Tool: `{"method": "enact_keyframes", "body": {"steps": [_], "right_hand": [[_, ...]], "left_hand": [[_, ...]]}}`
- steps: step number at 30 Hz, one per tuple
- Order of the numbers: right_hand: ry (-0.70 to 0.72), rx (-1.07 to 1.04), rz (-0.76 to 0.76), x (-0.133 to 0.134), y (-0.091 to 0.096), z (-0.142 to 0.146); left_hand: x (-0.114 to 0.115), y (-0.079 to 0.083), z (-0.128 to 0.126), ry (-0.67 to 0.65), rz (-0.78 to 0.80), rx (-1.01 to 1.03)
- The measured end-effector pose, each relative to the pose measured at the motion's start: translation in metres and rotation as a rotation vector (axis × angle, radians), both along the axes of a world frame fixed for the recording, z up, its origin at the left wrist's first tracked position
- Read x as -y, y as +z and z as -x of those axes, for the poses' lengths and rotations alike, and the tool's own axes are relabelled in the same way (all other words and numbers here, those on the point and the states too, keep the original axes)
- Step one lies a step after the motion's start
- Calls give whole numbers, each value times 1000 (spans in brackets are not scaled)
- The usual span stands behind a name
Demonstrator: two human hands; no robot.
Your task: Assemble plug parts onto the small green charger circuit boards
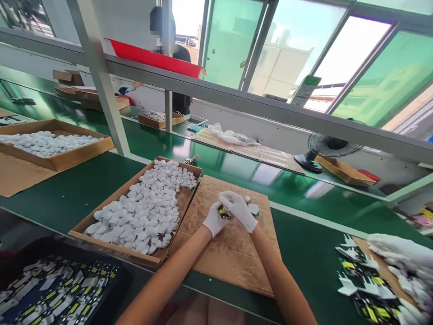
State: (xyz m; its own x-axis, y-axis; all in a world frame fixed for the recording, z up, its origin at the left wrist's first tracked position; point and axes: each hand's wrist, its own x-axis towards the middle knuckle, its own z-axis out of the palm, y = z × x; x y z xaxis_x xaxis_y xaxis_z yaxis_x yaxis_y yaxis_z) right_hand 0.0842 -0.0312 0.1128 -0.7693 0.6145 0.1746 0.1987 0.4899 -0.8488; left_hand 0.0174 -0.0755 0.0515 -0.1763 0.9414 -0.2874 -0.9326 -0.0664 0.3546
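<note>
Both hands wear white gloves and meet over a brown cardboard sheet (233, 253) lying on the green bench top (84, 189). The left hand (215, 220) is closed around a small dark component with yellow markings (222, 211); only a sliver of that part shows between the gloves, so its shape cannot be made out. The right hand (238, 208) lies curled over the same part from above, fingers bent down onto it, and hides most of it. Just beyond the right hand sits a small white piece (253, 208) with metal prongs, partly covered by the glove (whether it touches the hand cannot be told).

Left of the sheet, touching its edge, stands a shallow cardboard tray (111, 198) filled with white plastic shells (145, 212). At the lower left a dark tray (20, 253) holds rows of small boards with yellow parts (61, 289), cut off by the picture's edge. At the lower right more boards and white pronged parts (358, 275) lie in a loose heap, also cut off. A second tray of white shells (50, 144) stands farther left. Behind a metal rail, another person (176, 56) stands at the far bench, largely hidden by an upright post. A small black fan (324, 151) stands to the right.
</note>
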Motion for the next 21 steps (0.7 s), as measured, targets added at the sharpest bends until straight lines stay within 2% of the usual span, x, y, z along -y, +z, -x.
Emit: {"method": "enact_keyframes", "body": {"steps": [3, 5, 8, 10, 11, 13, 17, 19, 21], "right_hand": [[-178, 42, -170, -23, -23, -57], [-247, 108, -287, -27, -38, -83], [-284, 164, -446, -21, -54, -99], [-276, 187, -532, -17, -60, -100], [-272, 178, -525, -17, -62, -100], [-294, 101, -392, -17, -65, -101], [-336, -238, 73, -20, -63, -107], [-277, -346, 165, -20, -60, -108], [-209, -361, 173, -18, -56, -107]], "left_hand": [[-3, -8, -8, -65, -35, 5], [-2, -12, -15, -129, -66, -103], [2, -15, -22, -237, -88, -338], [4, -16, -25, -251, -59, -416], [4, -17, -25, -234, -30, -433], [3, -18, -25, -195, 17, -447], [1, -20, -23, -156, 63, -440], [1, -19, -24, -154, 68, -438], [2, -18, -25, -154, 63, -441]]}}
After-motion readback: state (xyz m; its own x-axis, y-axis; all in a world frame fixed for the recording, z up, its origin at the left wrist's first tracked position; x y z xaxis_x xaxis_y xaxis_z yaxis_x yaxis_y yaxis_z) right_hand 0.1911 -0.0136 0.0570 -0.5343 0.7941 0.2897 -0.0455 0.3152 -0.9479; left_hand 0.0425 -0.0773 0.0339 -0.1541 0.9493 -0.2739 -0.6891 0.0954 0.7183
